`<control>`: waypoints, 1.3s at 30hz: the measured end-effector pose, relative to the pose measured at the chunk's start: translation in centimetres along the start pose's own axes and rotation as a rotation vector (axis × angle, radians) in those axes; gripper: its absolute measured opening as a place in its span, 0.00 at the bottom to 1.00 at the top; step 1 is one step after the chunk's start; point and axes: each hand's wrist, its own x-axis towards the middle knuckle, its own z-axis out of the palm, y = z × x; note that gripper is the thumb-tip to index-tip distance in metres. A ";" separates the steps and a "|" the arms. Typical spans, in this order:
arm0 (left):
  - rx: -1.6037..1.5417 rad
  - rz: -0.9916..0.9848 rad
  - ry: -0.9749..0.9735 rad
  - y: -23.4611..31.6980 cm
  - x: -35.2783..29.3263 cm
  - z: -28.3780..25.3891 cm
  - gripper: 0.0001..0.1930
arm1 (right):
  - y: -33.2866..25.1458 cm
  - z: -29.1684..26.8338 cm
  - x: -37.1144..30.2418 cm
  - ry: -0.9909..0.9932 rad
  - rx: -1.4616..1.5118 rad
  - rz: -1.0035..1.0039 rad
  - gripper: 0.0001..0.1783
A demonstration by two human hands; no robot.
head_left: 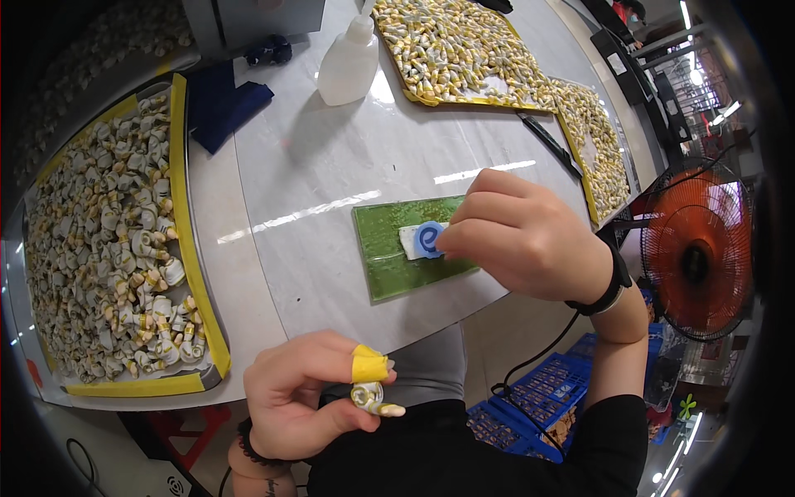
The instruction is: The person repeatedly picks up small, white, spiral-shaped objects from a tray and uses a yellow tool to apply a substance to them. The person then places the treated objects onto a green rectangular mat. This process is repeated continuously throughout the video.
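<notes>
My left hand (310, 393), yellow tape round one finger, pinches a small white-and-yellow figurine (368, 398) above my lap. My right hand (526, 236) is closed, its fingertips together at the right edge of a small light-blue piece with a dark-blue spiral (427, 239). Whatever those fingertips may hold is hidden from view. That blue piece lies over a white pad (408, 243), which rests on a green rectangular slab (389, 277) near the table's front edge.
A yellow-edged tray (179, 166) of similar figurines stands left. Two more filled trays (489, 108) (592, 211) lie at the far right, beside a black cutter (551, 145). A pump bottle (348, 66) and dark-blue cloth (228, 108) sit behind; an orange fan (696, 248) stands right.
</notes>
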 end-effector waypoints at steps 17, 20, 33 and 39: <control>0.387 0.331 0.008 -0.5 0.1 1.8 0.14 | -5.7 0.7 -0.2 0.352 0.735 0.150 0.10; 0.334 0.307 0.022 -0.7 0.1 2.1 0.13 | -6.0 0.8 -0.6 0.359 0.717 0.121 0.09; 0.579 0.342 -0.047 -0.1 0.3 2.2 0.15 | -5.9 2.0 -1.0 0.387 0.736 -0.040 0.07; 0.612 0.320 -0.060 0.2 0.3 2.4 0.16 | -5.9 1.9 -1.2 0.383 0.735 -0.030 0.07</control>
